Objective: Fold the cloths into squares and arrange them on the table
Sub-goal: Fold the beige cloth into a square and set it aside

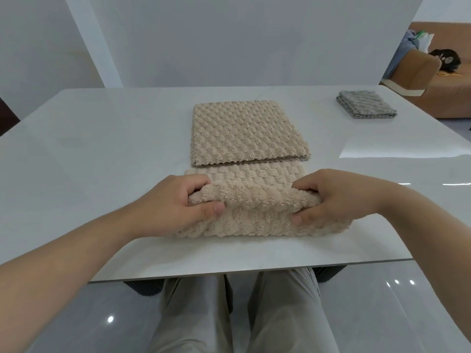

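The beige cloth (254, 217) being worked lies at the 6 o'clock edge of the table (102, 149), straight in front of the person. The left hand (183, 200) grips its raised fold at 9 o'clock and the right hand (328, 197) grips it at 3 o'clock. On each, the fingers (198, 183) are curled over the top and the thumb is clamped beneath.

Just beyond, toward 12 o'clock, a folded beige cloth (247, 133) lies flat, nearly touching the one in hand. A folded grey cloth (367, 104) sits well apart at 2 o'clock.

To fold well, both hands should carry the lifted edge forward together, level, and lay it down so the corners meet the far corners. The pile is thick and springy, so it likely needs a flat press along the crease. Uneven pulling would skew the square.
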`<state>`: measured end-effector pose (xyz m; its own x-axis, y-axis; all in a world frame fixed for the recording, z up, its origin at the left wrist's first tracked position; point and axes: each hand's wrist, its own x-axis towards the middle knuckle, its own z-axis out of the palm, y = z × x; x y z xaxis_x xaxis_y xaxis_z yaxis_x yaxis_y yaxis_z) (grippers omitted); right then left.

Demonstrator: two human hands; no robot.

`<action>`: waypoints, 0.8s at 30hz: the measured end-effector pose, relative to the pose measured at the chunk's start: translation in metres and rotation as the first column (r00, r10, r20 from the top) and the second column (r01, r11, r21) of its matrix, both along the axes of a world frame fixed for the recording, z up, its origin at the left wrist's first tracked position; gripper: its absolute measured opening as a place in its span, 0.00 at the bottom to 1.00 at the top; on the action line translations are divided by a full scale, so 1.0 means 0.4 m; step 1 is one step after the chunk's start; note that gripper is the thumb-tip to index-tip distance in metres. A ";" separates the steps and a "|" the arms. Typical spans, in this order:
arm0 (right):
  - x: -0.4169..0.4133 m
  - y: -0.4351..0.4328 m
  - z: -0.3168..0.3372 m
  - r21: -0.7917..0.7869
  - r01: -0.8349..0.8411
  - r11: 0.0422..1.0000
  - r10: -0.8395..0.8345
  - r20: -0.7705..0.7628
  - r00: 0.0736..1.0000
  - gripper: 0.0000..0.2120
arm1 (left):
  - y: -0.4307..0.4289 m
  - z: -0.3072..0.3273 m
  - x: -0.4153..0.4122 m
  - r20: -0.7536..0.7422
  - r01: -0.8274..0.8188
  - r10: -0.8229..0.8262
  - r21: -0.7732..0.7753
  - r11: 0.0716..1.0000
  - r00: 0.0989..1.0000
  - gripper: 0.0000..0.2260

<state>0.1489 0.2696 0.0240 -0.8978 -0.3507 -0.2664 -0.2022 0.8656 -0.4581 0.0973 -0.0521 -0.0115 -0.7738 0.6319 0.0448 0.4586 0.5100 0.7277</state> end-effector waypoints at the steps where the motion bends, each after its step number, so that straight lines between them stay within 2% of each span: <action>1: -0.006 0.007 0.002 -0.012 0.018 1.000 -0.018 0.009 1.000 0.15 | 0.000 -0.003 -0.009 0.020 -0.032 0.031 0.014 0.999 0.999 0.19; 3: -0.018 0.025 0.003 -0.046 0.065 0.997 -0.065 0.019 0.998 0.13 | 0.000 -0.012 -0.029 0.045 -0.109 0.107 0.032 0.994 0.993 0.20; 6: -0.047 0.053 -0.008 -0.146 0.181 0.973 -0.183 0.002 0.983 0.12 | 0.005 -0.024 -0.065 -0.023 -0.201 0.202 0.032 0.979 0.979 0.12; 9: -0.083 0.068 -0.029 -0.181 0.272 0.945 -0.292 -0.097 0.951 0.06 | 0.014 -0.023 -0.094 -0.097 -0.239 0.240 0.016 0.971 0.966 0.05; 12: -0.113 0.069 -0.050 -0.187 0.320 0.929 -0.352 -0.174 0.919 0.05 | 0.023 -0.019 -0.119 -0.158 -0.272 0.271 0.015 0.962 0.950 0.02; 16: -0.143 0.067 -0.077 -0.159 0.367 0.917 -0.397 -0.254 0.882 0.07 | 0.031 -0.028 -0.149 -0.184 -0.281 0.271 -0.033 0.959 0.945 0.05; 21: -0.163 0.058 -0.093 -0.162 0.427 0.890 -0.457 -0.317 0.831 0.04 | 0.035 -0.051 -0.175 -0.282 -0.319 0.271 -0.140 0.937 0.920 0.10; 24: -0.175 0.057 -0.121 -0.030 0.385 0.922 -0.366 -0.384 0.848 0.07 | 0.035 -0.069 -0.177 -0.353 -0.334 0.246 -0.215 0.918 0.903 0.09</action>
<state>0.0788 0.2925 -0.0244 -0.9933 0.0378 0.1096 -0.0055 0.9288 -0.3705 0.0266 -0.0379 -0.0390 -0.8973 0.4039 0.1782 0.4412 0.8076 0.3912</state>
